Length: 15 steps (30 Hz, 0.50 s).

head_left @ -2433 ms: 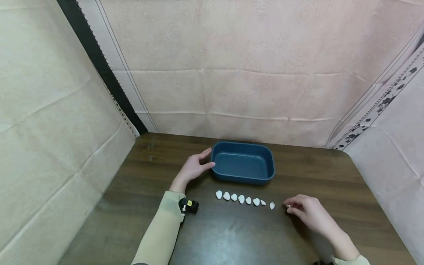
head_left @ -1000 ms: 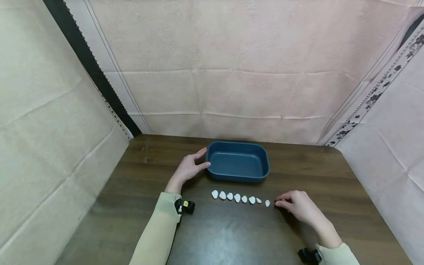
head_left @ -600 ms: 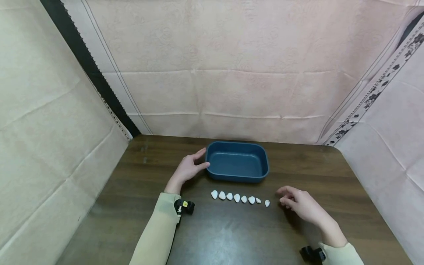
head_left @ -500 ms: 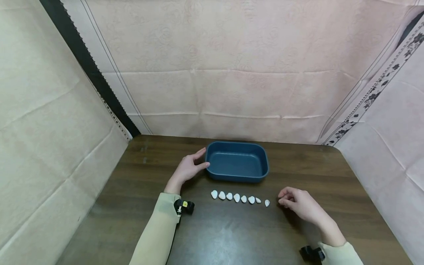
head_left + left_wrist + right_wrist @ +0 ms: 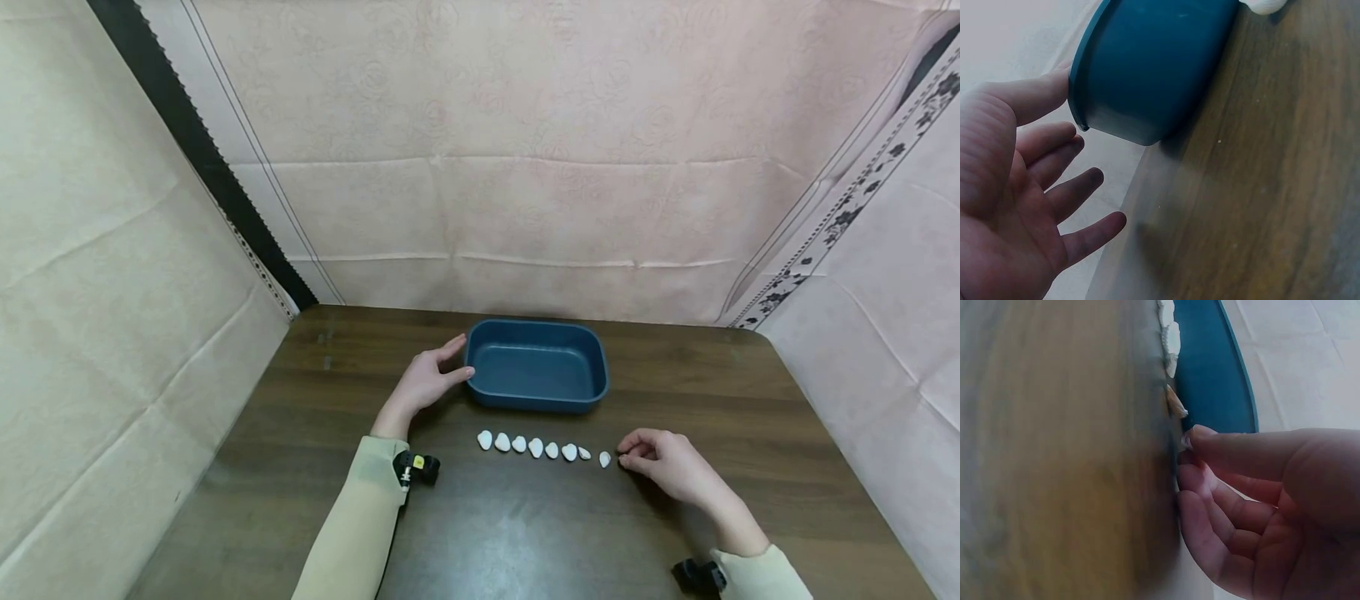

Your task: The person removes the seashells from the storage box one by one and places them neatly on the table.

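Several small white seashells [image 5: 536, 448] lie in a row on the wooden table, in front of a blue rectangular box [image 5: 537, 364]. At the row's right end my right hand [image 5: 671, 467] pinches a small shell [image 5: 1186, 441] between thumb and index finger, close to the tabletop; the fingers mostly hide it. Just beyond those fingertips lies the last shell [image 5: 1177, 402] of the row, apart from them. My left hand [image 5: 425, 383] touches the box's left end with thumb and extended fingers. In the left wrist view its other fingers [image 5: 1094, 237] are spread, holding nothing.
The brown table [image 5: 375, 358] has pale cloth [image 5: 480, 208] hanging behind it and on both sides. The box holds nothing visible. Black wrist cameras [image 5: 426, 468] sit on both wrists.
My right hand, holding a shell, has come left to the row's end, drawn back a little with loosened fingers, then returned there. The left hand has stayed at the box. The head view has shifted slightly.
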Each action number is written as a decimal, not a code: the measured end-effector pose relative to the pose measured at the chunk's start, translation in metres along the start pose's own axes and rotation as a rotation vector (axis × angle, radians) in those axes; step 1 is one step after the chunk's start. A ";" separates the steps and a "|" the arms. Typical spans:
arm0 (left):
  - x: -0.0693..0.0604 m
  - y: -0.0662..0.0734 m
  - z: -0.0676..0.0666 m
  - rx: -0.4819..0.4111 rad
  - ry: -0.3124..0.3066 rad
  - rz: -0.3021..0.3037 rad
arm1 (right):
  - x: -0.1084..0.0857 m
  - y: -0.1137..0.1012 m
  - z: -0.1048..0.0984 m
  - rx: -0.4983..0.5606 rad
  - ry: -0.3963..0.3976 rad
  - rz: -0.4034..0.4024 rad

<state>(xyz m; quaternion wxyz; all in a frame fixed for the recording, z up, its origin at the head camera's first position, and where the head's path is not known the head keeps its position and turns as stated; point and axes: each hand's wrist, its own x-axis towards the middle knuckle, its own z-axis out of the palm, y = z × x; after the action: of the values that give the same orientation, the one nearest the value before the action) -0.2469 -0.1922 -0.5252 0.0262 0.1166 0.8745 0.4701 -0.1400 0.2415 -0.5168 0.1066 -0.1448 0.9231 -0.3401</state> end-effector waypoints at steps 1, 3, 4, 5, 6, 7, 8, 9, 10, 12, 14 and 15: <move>0.000 0.000 0.000 0.000 0.000 0.001 | 0.000 0.000 0.001 0.009 0.003 0.013; 0.000 0.000 0.000 -0.002 -0.002 0.003 | 0.000 -0.001 0.003 0.015 0.009 0.033; 0.000 0.000 0.000 -0.004 -0.002 0.002 | 0.000 -0.001 0.004 0.017 0.011 0.041; 0.000 0.000 0.001 -0.005 -0.002 0.001 | 0.000 -0.002 0.004 0.020 0.014 0.047; 0.000 0.000 0.001 -0.007 -0.003 -0.001 | 0.000 -0.002 0.005 0.020 0.016 0.054; 0.000 0.000 0.001 -0.007 -0.003 -0.002 | 0.000 -0.003 0.005 0.021 0.018 0.060; 0.000 0.000 0.001 -0.007 -0.004 -0.004 | 0.000 -0.004 0.005 0.021 0.019 0.065; 0.000 0.000 0.001 -0.007 -0.003 -0.007 | 0.000 -0.004 0.005 0.019 0.019 0.068; 0.000 0.000 0.001 -0.007 -0.002 -0.009 | 0.001 -0.005 0.005 0.016 0.021 0.070; 0.000 0.001 0.001 -0.005 -0.001 -0.010 | 0.001 -0.005 0.006 0.011 0.021 0.074; 0.000 0.001 0.000 -0.003 0.000 -0.009 | 0.001 -0.005 0.006 0.005 0.021 0.073; 0.000 0.002 0.000 -0.003 0.000 -0.007 | 0.001 -0.005 0.006 0.003 0.022 0.069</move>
<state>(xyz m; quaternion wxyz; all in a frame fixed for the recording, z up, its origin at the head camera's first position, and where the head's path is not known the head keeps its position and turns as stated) -0.2463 -0.1911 -0.5241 0.0281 0.1135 0.8743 0.4711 -0.1386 0.2344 -0.5180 0.1082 -0.1089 0.9281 -0.3393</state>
